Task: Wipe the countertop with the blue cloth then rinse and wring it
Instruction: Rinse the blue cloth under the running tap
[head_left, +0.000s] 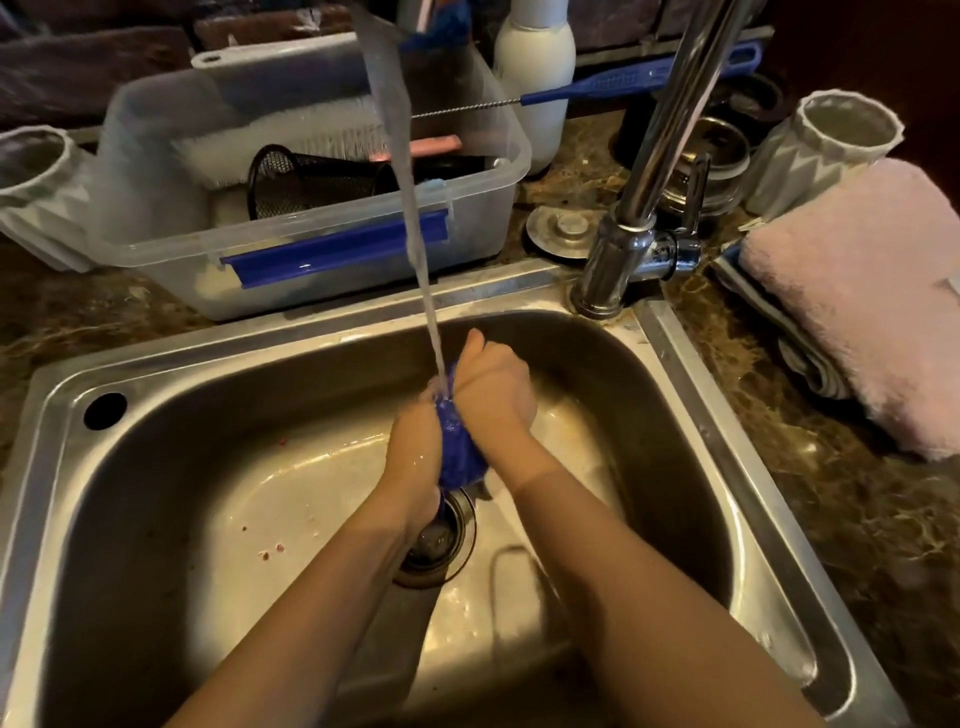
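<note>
The blue cloth (460, 457) is bunched into a wet wad over the steel sink (218, 364), just above the drain (441, 540). My left hand (415, 457) grips its left side and my right hand (493, 395) grips its right and top. A stream of water (415, 218) from the chrome tap (639, 244) falls onto the top of the cloth between my hands. Most of the cloth is hidden inside my fingers.
A clear plastic bin (311, 171) with a black mesh cup and brushes stands behind the sink. A folded pink towel (872, 301) lies on the brown stone counter (857, 519) at right. White cups (831, 145) and a white bottle (535, 78) stand at the back.
</note>
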